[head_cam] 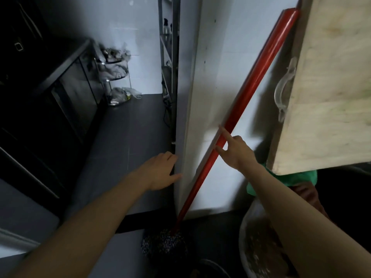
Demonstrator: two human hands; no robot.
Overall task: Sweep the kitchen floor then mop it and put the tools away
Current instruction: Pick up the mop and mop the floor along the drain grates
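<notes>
A mop with a long red handle (251, 81) leans against a white wall panel (216, 77), its dark stringy head (163, 244) resting on the dark floor. My right hand (235, 151) is at the handle's middle, index finger and thumb spread and touching the pole, not wrapped around it. My left hand (160, 171) rests flat with fingers apart on the edge of the white panel, left of the mop.
A plywood board (325, 87) with a clear handle leans at the right. Below it lie a green cloth (297, 177) and a round basin (259, 243). A black cabinet (50, 101) and a wire rack (116, 73) stand at the left, beyond dark floor (128, 137).
</notes>
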